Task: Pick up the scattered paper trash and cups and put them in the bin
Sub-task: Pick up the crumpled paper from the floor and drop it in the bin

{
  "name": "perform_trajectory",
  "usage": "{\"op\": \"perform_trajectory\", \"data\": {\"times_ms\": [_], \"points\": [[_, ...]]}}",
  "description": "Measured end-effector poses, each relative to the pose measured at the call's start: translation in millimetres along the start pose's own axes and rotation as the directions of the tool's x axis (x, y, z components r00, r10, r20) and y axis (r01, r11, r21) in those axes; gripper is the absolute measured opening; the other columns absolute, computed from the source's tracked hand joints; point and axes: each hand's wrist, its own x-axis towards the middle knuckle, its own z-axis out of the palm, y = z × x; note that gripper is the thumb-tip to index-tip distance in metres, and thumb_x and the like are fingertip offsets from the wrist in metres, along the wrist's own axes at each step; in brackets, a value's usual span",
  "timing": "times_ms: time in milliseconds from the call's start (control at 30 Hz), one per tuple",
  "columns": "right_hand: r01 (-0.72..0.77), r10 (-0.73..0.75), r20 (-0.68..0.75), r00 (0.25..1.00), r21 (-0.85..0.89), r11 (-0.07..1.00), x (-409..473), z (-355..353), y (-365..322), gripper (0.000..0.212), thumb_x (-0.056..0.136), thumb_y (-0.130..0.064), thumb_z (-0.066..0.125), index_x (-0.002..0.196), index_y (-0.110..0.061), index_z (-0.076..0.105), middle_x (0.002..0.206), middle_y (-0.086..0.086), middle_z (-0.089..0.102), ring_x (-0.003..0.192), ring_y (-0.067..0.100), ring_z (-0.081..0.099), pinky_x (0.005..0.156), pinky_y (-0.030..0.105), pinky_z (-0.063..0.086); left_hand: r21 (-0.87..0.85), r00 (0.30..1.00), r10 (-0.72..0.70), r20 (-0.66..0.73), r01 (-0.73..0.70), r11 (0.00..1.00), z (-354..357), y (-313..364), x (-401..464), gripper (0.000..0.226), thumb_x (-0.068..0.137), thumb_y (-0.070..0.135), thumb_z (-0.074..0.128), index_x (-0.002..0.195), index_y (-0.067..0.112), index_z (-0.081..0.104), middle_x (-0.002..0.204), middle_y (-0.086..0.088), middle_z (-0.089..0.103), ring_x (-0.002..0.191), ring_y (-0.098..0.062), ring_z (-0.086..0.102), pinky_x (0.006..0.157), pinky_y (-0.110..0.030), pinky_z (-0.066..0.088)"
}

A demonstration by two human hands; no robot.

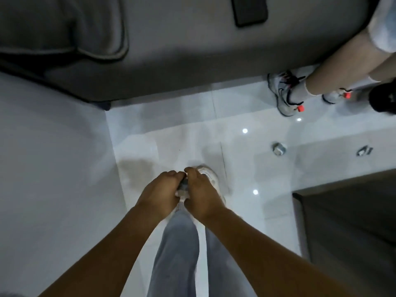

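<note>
My left hand [159, 192] and my right hand [200, 192] meet in front of me over my legs. Both curl round a small crumpled wad of paper trash [182, 189], mostly hidden between the fingers. Two small scraps of trash lie on the glossy white floor to the right: a crumpled piece [279, 148] and a flatter one [364, 150]. No bin is in view.
A grey sofa [171, 50] runs across the top, with a dark phone [249, 10] on it. Another person's legs and sneakers [287, 93] stand at the upper right. A white surface [53, 168] fills the left. Dark furniture [347, 221] sits at the right.
</note>
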Motion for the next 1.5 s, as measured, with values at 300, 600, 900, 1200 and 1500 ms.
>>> {"op": "perform_trajectory", "data": {"times_ms": [300, 600, 900, 1200, 1500], "points": [[-0.258, 0.263, -0.114, 0.958, 0.062, 0.964, -62.9, -57.4, 73.8, 0.064, 0.083, -0.012, 0.063, 0.14, -0.018, 0.034, 0.13, 0.006, 0.048, 0.119, 0.023, 0.044, 0.095, 0.034, 0.046, 0.095, 0.999, -0.011, 0.053, 0.006, 0.996, 11.4, 76.7, 3.7, 0.037, 0.083, 0.015, 0.064, 0.118, 0.016, 0.054, 0.115, -0.003, 0.059, 0.106, -0.02, 0.057, 0.089, -0.031, 0.049], [-0.436, 0.448, -0.204, 0.871, 0.101, 0.894, -56.6, -86.4, 215.9, 0.062, 0.084, -0.017, 0.064, 0.139, -0.017, 0.038, 0.131, 0.009, 0.048, 0.118, 0.028, 0.045, 0.09, 0.035, 0.044, 0.046, 0.999, -0.026, 0.028, 0.025, 0.999, 77.5, 115.5, 58.0, 0.027, 0.078, 0.015, 0.066, 0.103, 0.01, 0.056, 0.104, -0.007, 0.061, 0.094, -0.023, 0.058, 0.08, -0.033, 0.049], [-0.567, 0.595, -0.311, 0.741, 0.183, 0.803, 54.4, -56.9, 382.8, 0.064, 0.085, -0.025, 0.065, 0.141, -0.017, 0.035, 0.135, 0.013, 0.042, 0.125, 0.033, 0.037, 0.093, 0.04, 0.04, 0.031, 0.998, 0.049, -0.051, -0.047, 0.998, 171.6, 72.5, 193.8, 0.055, 0.078, 0.018, 0.069, 0.128, 0.011, 0.049, 0.114, -0.008, 0.061, 0.1, -0.023, 0.057, 0.079, -0.022, 0.037], [-0.557, 0.638, -0.462, 0.616, 0.317, 0.768, 160.6, -49.8, 509.9, 0.075, 0.083, -0.038, 0.07, 0.143, -0.021, 0.03, 0.144, 0.013, 0.03, 0.128, 0.039, 0.032, 0.093, 0.048, 0.042, 0.13, 0.983, 0.178, -0.045, -0.171, 0.977, 229.7, 50.7, 340.8, 0.057, 0.078, 0.02, 0.072, 0.13, 0.01, 0.048, 0.117, -0.007, 0.057, 0.104, -0.024, 0.057, 0.081, -0.023, 0.038], [-0.55, 0.615, -0.58, 0.534, 0.314, 0.774, 178.3, -25.4, 519.3, 0.05, 0.09, -0.015, 0.054, 0.139, -0.015, 0.041, 0.144, 0.012, 0.033, 0.126, 0.036, 0.032, 0.092, 0.043, 0.047, 0.139, 0.972, 0.232, 0.032, -0.234, 0.962, 254.2, 73.5, 383.6, 0.066, 0.078, 0.015, 0.07, 0.138, 0.018, 0.042, 0.122, -0.005, 0.053, 0.105, -0.021, 0.057, 0.083, -0.025, 0.042]]}}
